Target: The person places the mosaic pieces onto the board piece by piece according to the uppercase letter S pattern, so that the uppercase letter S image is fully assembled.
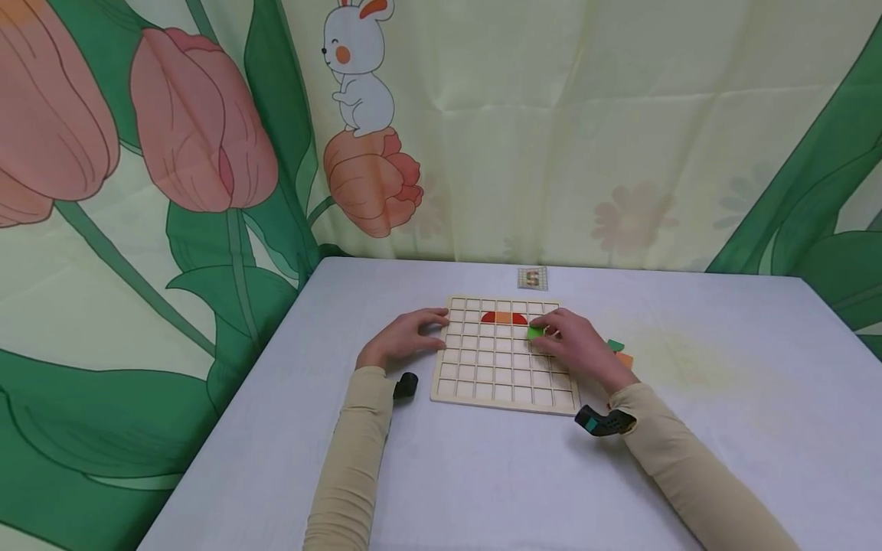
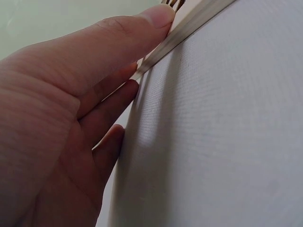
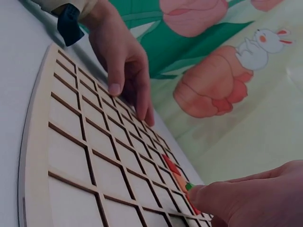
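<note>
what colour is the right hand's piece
The piece is bright green, clearest in the head view.

Black wrist cameras [image 1: 605, 422] adjoin wrinkled tan sleeves [image 1: 350, 459].

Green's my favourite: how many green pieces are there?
2 visible: a light green piece pinched by the right hand, a dark green piece on the table right of the board. The hand may hide more.

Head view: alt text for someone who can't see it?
A person's right hand pinches a green piece over a gridded wooden board with an orange piece between two red pieces. The left hand touches the board's left edge; a small card lies beyond.
</note>
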